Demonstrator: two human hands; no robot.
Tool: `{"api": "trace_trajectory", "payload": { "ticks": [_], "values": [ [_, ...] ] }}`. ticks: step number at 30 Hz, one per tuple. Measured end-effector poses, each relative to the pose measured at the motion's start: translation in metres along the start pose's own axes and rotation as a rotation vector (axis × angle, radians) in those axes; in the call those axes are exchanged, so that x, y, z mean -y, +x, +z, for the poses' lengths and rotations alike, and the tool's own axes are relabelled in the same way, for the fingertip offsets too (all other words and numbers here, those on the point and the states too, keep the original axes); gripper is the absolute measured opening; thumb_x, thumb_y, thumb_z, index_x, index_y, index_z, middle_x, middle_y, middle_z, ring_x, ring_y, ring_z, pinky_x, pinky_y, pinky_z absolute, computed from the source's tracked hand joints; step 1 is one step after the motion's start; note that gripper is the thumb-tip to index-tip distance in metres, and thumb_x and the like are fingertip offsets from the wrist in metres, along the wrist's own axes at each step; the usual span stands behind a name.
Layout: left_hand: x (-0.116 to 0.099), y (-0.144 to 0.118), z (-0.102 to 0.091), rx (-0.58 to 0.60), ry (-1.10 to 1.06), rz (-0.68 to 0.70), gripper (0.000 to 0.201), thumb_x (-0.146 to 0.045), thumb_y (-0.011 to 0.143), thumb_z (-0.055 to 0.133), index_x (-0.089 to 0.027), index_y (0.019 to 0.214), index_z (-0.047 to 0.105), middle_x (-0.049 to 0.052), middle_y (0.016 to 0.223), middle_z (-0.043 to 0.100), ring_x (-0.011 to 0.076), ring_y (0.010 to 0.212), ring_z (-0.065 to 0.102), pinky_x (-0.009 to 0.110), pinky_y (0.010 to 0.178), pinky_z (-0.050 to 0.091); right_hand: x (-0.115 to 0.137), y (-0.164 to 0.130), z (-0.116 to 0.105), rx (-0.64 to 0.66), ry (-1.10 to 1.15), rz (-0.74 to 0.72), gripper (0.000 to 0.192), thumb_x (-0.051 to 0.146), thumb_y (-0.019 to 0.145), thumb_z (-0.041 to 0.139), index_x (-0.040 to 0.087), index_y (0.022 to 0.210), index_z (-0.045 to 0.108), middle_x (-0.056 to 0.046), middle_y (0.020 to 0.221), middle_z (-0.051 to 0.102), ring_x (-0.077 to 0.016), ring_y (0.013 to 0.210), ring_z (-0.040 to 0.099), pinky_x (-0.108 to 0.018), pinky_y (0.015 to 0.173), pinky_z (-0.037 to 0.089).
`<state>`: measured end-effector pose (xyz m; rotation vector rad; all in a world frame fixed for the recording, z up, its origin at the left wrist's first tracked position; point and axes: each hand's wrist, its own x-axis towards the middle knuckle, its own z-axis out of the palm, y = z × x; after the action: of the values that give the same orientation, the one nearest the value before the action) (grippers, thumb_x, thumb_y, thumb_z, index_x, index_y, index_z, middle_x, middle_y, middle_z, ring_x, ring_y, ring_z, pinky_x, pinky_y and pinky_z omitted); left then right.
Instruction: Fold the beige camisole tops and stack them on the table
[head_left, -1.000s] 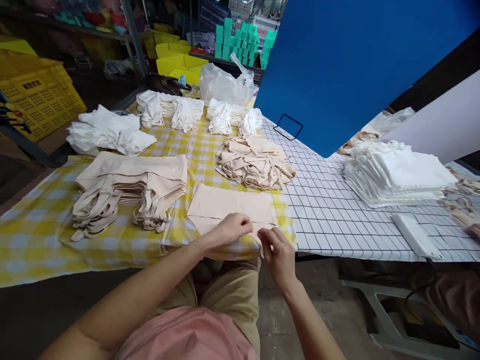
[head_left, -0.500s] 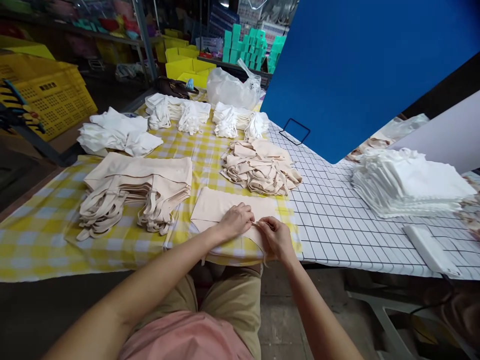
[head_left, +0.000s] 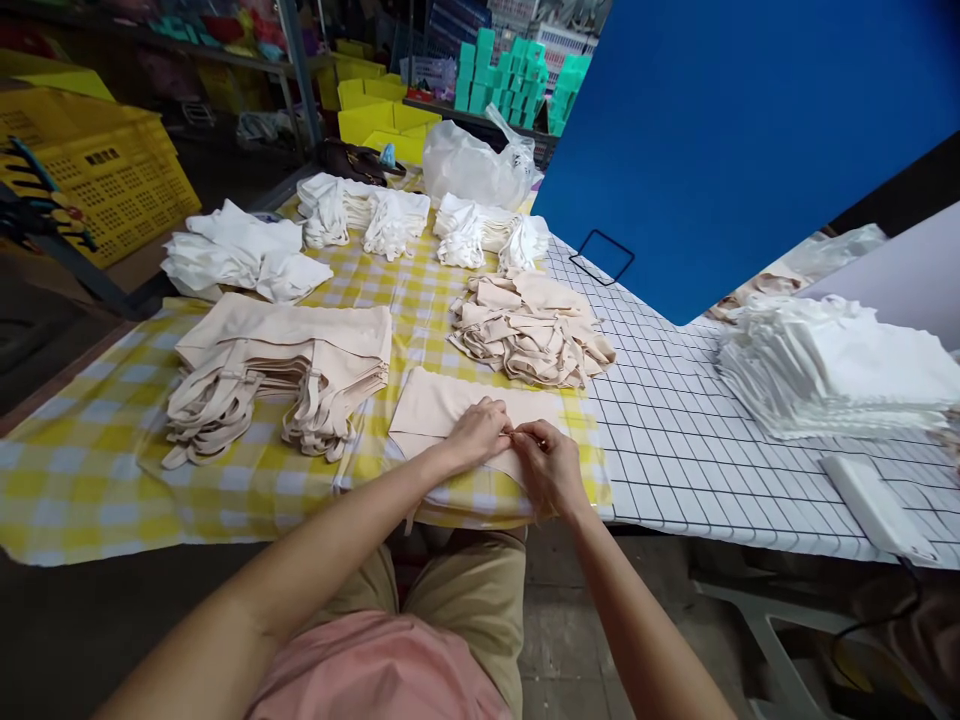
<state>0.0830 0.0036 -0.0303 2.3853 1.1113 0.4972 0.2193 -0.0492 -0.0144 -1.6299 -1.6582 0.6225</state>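
Worktop (head_left: 712,440) runs across frame, yellow check cloth (head_left: 90,450) on its left part, white grid cover on the right. Blue board (head_left: 735,120) stands behind. Far right, tall stack of white folded pieces (head_left: 832,365). Left of centre, big beige stack (head_left: 300,350) with straps hanging off its near edge. Behind centre, loose beige heap (head_left: 532,330). Further back, white bundles (head_left: 375,215) and a clear plastic bag (head_left: 472,165). Yellow crate (head_left: 105,180) off to the left. At the near edge, a single flat beige piece (head_left: 435,410) lies on the check cloth. Left hand (head_left: 476,435) rests on it, fingers curled, pinching its near edge. Right hand (head_left: 551,470) just beside, fingertips pinched on the same edge; the two hands almost touch.
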Motion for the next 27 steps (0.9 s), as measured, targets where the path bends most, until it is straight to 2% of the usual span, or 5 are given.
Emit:
{"api": "trace_trajectory", "payload": {
  "ticks": [7,12,20,23,27],
  "values": [
    [0.001,0.001,0.0,0.005,-0.024,-0.015,0.012,-0.022,0.077,0.057,-0.017,0.076,0.067,0.004,0.083,0.058,0.019,0.084,0.05,0.029,0.075,0.043,0.002,0.0,0.002,-0.035,-0.027,-0.018,0.018,0.03,0.076,0.052,0.018,0.072,0.065,-0.004,0.07,0.065,-0.0165,0.064,0.056,-0.026,0.06,0.041],
    [0.002,0.002,0.002,-0.016,-0.074,-0.031,0.011,-0.022,0.076,0.058,-0.017,0.073,0.067,0.004,0.082,0.06,0.0186,0.083,0.05,0.029,0.075,0.042,-0.001,-0.001,0.004,-0.056,-0.106,-0.096,0.017,0.026,0.079,0.051,0.018,0.072,0.064,-0.003,0.069,0.063,-0.0148,0.063,0.055,-0.024,0.059,0.04],
    [0.001,0.001,0.005,-0.056,-0.134,-0.032,0.011,-0.019,0.075,0.059,-0.017,0.073,0.069,0.003,0.081,0.063,0.0186,0.085,0.051,0.029,0.077,0.042,-0.001,-0.006,-0.004,0.034,-0.458,-0.286,0.023,0.022,0.086,0.042,0.019,0.069,0.059,-0.003,0.067,0.055,-0.0155,0.064,0.05,-0.025,0.057,0.034],
    [0.0,0.0,0.004,-0.062,-0.14,-0.038,0.01,-0.018,0.075,0.06,-0.017,0.072,0.069,0.003,0.081,0.063,0.0188,0.086,0.051,0.028,0.077,0.042,0.005,-0.009,-0.006,0.039,-0.457,-0.229,0.025,0.025,0.085,0.04,0.019,0.067,0.056,-0.004,0.066,0.055,-0.0156,0.061,0.049,-0.026,0.055,0.032],
    [0.0,-0.005,-0.002,-0.036,-0.122,-0.015,0.012,-0.019,0.077,0.058,-0.017,0.077,0.07,0.004,0.083,0.064,0.0189,0.087,0.052,0.028,0.078,0.043,0.008,-0.024,-0.011,-0.034,-0.15,0.073,0.021,0.041,0.079,0.05,0.02,0.077,0.053,0.002,0.056,0.049,-0.0137,0.051,0.045,-0.024,0.05,0.032]
  ]
}}
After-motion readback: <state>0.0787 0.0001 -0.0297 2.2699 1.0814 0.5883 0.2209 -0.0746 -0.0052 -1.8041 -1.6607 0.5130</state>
